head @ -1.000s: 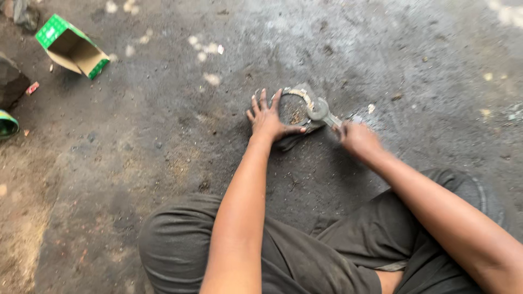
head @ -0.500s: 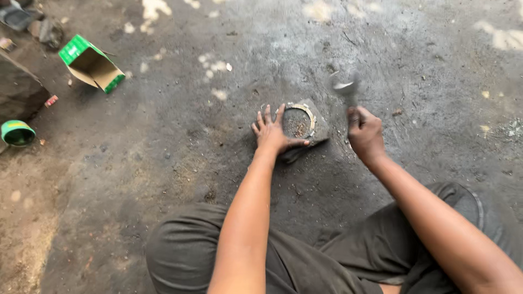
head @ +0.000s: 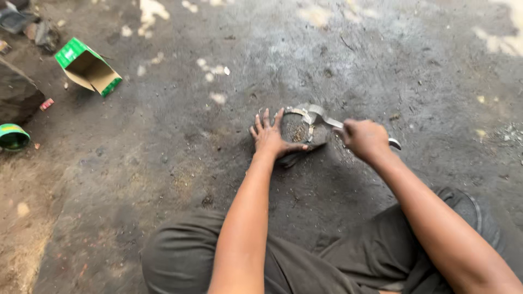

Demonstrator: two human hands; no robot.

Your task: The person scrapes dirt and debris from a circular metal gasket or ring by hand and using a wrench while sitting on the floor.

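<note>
Item: curved metal piece, a ring-like grey part lying on the dark floor just in front of the seated person's knees; the left hand lies on it with fingers spread and pressing, the right hand is fisted around a metal hammer whose head meets the piece's far-right edge. Handling judgement: blows land best with the spread fingers kept off the struck edge. Containers, both well left of the piece: an open green carton on its side, apparently empty; a green tin, contents not discernible.
</note>
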